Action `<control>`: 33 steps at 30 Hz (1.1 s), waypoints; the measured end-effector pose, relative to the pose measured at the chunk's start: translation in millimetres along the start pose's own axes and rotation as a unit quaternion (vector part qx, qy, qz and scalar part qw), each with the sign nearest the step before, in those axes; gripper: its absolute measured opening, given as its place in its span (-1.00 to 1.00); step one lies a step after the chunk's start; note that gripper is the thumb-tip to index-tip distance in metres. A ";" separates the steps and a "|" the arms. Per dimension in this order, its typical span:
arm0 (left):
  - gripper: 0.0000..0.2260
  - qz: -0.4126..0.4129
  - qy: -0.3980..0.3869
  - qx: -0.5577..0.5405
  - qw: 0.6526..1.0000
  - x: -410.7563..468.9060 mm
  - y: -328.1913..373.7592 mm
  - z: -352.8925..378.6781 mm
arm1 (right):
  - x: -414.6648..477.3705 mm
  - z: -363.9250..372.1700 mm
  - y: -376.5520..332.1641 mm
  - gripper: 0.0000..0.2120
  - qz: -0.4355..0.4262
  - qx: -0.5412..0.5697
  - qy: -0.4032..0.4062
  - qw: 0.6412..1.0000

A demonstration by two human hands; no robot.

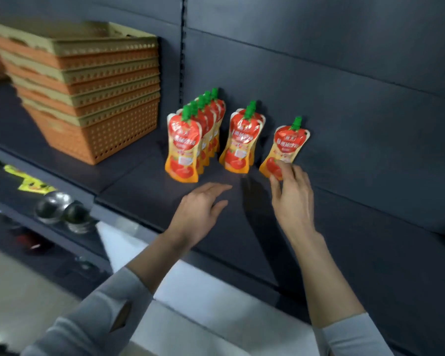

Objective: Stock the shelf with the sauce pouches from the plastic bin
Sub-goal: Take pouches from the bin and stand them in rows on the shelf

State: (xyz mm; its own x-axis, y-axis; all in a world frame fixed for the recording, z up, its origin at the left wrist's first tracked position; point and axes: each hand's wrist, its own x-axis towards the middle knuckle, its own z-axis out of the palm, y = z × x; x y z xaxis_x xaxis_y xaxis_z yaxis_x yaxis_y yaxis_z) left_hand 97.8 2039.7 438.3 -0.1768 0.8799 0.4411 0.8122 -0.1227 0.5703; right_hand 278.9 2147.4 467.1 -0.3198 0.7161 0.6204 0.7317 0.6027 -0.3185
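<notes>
Red and yellow sauce pouches with green caps stand on the dark grey shelf (144, 196). A row of several pouches (190, 140) stands at the left, and a short row (242, 142) beside it. A single pouch (287, 146) stands furthest right, tilted slightly. My right hand (292, 199) pinches its lower edge between thumb and fingers. My left hand (203, 209) hovers over the shelf with its fingers stretched out, holding nothing, in front of the middle row. The white plastic bin (216, 312) lies below my forearms, and I cannot see inside it.
A stack of orange and tan perforated baskets (88, 86) fills the shelf's left part. On a lower shelf at the left are glass bowls (59, 209) and yellow packets (31, 181). The shelf's back panel rises right behind the pouches.
</notes>
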 end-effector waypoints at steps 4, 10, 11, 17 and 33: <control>-0.70 -0.041 0.044 0.002 0.998 -81.4 -21.2 -43.8 | -69.9 17.1 -67.8 -0.71 -0.051 0.033 -0.023 0.998; -0.73 -0.219 0.105 -0.004 0.970 -250.4 -68.3 -88.3 | -193.3 49.0 -176.0 -0.75 -0.108 0.137 -0.104 0.979; -0.72 -0.256 0.110 -0.002 0.960 -284.9 -76.7 -90.3 | -218.3 57.6 -193.1 -0.74 -0.119 0.151 -0.137 0.972; -0.68 -0.507 0.122 0.003 0.854 -466.2 -100.4 -75.5 | -347.9 120.4 -268.9 -0.71 -0.194 0.177 -0.407 0.875; -0.43 -0.739 0.185 -0.002 0.648 -621.7 -234.4 -36.8 | -546.5 350.6 -369.6 -0.36 0.220 0.065 -0.672 0.704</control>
State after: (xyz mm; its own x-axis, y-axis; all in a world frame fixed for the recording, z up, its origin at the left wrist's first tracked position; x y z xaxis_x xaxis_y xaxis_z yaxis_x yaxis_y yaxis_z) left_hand -3.1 1504.5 55.9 -0.8818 -0.1326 -0.4526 -0.3973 0.7259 0.5614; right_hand -27.8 1656.8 -5.6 -0.4247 0.4760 -0.7701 0.9043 0.1830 -0.3856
